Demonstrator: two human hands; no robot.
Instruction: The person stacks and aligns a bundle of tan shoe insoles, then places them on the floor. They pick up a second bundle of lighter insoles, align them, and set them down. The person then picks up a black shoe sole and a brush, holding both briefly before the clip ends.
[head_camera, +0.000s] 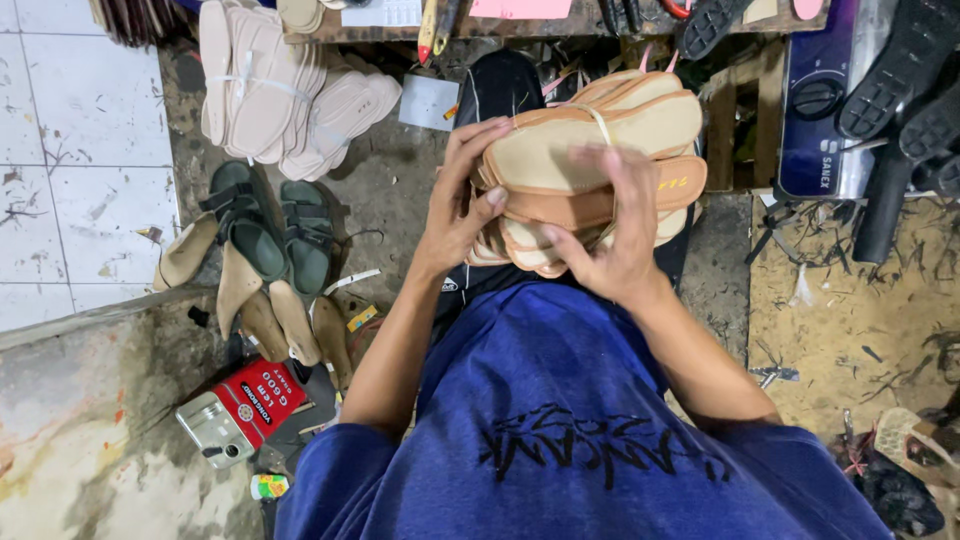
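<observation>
While both hands are wrapped around it, the bundle of tan insoles (590, 150) sits up in the air above the person's lap, roughly in the middle of the view and just short of the near edge of the wooden counter (560, 25) at the top. It's a fat stack of foot-shaped pieces, beige faces with brownish-orange edges, tied with a thin pale band across the top one.

Left hand (465, 205) is curled around the left end of the stack, fingers bent over the top piece and thumb tucked at the side, so closed on it but not squeezing hard. Right hand (605, 235) cups the stack from the near side and underneath, fingers spread up over the face of the top insole. Looks to me like the sorting or squaring-up stage: the stack is fanned a bit unevenly, so whatever comes next needs both grips kept firm so the lower pieces don't slide out.

Around it, on the grimy floor (390, 190): another tied bundle of pale insoles (280, 90) to the upper left, a pair of dark green sandals (275, 225) below that, a few loose tan sole pieces (270, 310) beside them, and a red glue tin (235, 412) lying on its side near the left knee. Black rubber soles (900, 70) are piled top right beside a dark blue appliance (825, 110). Person's wearing a blue shirt (560, 420).
</observation>
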